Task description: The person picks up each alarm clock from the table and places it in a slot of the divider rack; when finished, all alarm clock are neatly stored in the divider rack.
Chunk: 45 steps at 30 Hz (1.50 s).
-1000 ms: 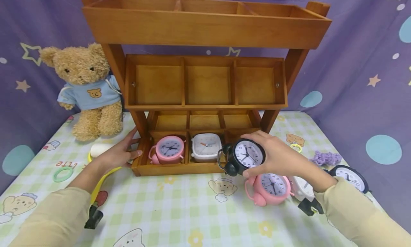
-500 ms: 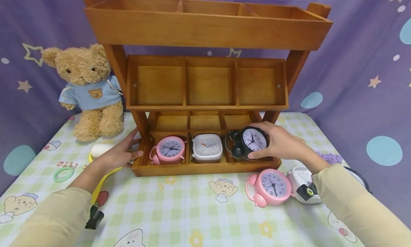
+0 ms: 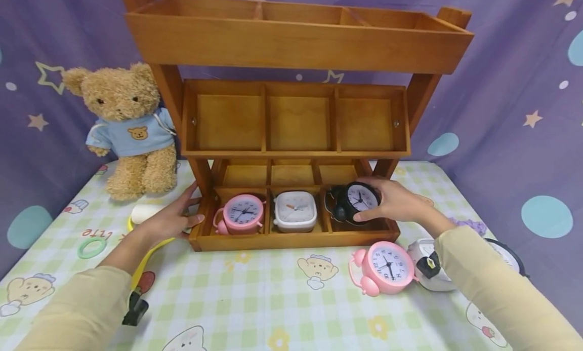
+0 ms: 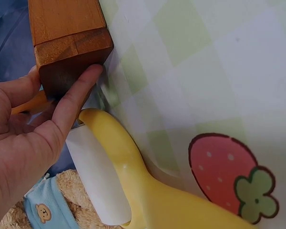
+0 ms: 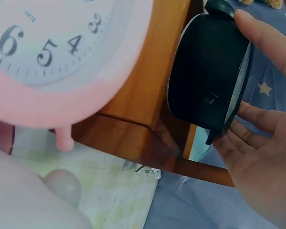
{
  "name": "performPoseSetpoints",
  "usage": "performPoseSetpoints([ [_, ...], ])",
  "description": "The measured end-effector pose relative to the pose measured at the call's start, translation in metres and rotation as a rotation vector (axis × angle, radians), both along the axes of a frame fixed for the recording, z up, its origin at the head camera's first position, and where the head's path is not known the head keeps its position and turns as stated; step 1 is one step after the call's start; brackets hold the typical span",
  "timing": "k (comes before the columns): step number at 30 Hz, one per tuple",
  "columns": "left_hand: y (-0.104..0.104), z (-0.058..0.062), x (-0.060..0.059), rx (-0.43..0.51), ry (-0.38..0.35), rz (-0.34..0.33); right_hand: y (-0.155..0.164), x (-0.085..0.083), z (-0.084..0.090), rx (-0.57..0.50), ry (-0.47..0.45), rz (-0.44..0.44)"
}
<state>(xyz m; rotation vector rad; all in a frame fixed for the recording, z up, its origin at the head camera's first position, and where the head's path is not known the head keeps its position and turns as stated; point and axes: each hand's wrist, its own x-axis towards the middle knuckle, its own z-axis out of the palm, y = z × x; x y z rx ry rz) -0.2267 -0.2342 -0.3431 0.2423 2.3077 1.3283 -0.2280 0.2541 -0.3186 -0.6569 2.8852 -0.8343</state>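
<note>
My right hand [image 3: 395, 201] holds a black twin-bell alarm clock [image 3: 360, 196] by its sides, thumb in front. The clock sits tilted back in the right compartment of the wooden shelf's [image 3: 296, 241] bottom tier. In the right wrist view, the thumb and fingers span the black clock [image 5: 205, 71]. A pink alarm clock [image 3: 243, 211] occupies the left compartment and a white square one [image 3: 295, 211] the middle. My left hand [image 3: 166, 222] rests against the shelf's lower left end, its fingers extended along the wood [image 4: 71, 52].
On the cloth before the shelf's right end lie another pink alarm clock [image 3: 389, 267], a white clock [image 3: 425, 277] and a black-rimmed clock [image 3: 507, 255]. A teddy bear [image 3: 129, 130], a white roller with yellow handle [image 3: 146, 212] and a green ring [image 3: 92, 247] are at left.
My right hand has carried the black clock from in front of the shelf back and rightward into the bottom right compartment. My left hand keeps its place at the shelf's end.
</note>
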Motion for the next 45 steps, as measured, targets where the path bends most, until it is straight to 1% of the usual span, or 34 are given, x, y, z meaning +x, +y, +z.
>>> performPoseSetpoints([
  [4, 0.0, 0.001, 0.0, 0.001, -0.012, 0.003, 0.0, -0.005, -0.006, 0.009, -0.002, 0.003],
  [9, 0.001, 0.001, 0.0, 0.006, -0.021, 0.006, 0.0, -0.009, -0.009, 0.026, -0.035, 0.003],
  [13, 0.002, 0.0, -0.001, 0.016, -0.03, 0.006, 0.002, -0.011, -0.01, 0.038, -0.059, -0.008],
  [19, 0.001, 0.001, 0.0, 0.007, -0.011, 0.001, 0.008, -0.012, -0.011, 0.04, -0.066, -0.02],
  [25, 0.0, 0.001, 0.0, 0.016, -0.017, 0.002, 0.009, -0.012, -0.012, 0.064, -0.072, -0.021],
  [35, 0.0, 0.002, 0.0, 0.02, -0.016, 0.0, 0.0, -0.019, -0.015, 0.116, -0.013, 0.033],
  [39, 0.0, 0.001, 0.0, 0.02, -0.013, 0.002, -0.003, -0.021, -0.016, 0.133, -0.023, 0.031],
  [45, 0.001, 0.0, 0.001, 0.02, -0.014, 0.003, -0.005, -0.023, -0.02, 0.158, -0.067, 0.041],
])
